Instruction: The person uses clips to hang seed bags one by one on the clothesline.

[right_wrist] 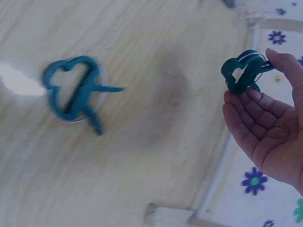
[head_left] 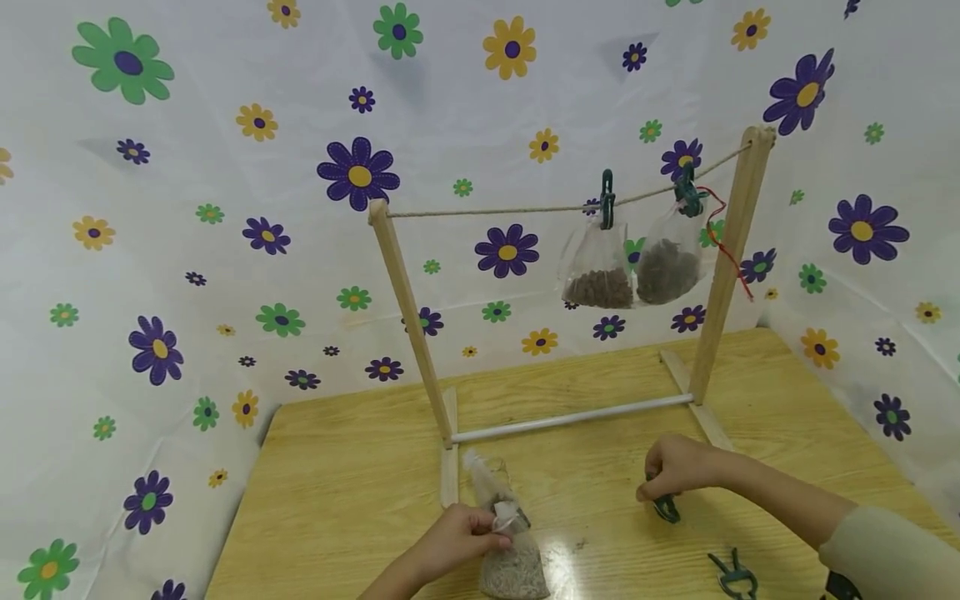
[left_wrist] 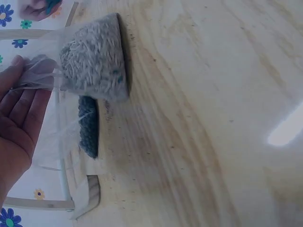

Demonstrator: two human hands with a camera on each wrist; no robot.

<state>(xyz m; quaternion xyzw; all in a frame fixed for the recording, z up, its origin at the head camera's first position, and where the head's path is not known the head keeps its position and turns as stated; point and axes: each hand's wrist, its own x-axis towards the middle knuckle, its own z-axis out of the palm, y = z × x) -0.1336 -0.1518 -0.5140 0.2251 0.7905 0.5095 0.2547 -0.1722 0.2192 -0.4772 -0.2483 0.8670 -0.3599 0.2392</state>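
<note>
My left hand (head_left: 457, 537) pinches the gathered top of a clear plastic bag (head_left: 516, 571), which is partly filled with pale, grain-like pieces. In the left wrist view that bag (left_wrist: 94, 56) sits upright at the wood surface, its neck between thumb and fingers. Just behind it is a second clear bag (head_left: 491, 485) with dark contents (left_wrist: 88, 126). My right hand (head_left: 678, 468) holds a green plant clip (right_wrist: 244, 71) by its handles, above the table. Another green clip (head_left: 735, 575) lies on the table nearer the right forearm.
A wooden frame with two posts (head_left: 723, 275) and a white bottom rod (head_left: 573, 419) stands behind the hands. From its string (head_left: 487, 212) hang two clipped bags of dark pieces (head_left: 597, 287), one with a red ribbon (head_left: 722, 242). Flower-print sheeting (head_left: 420, 275) encloses the table (head_left: 330, 483).
</note>
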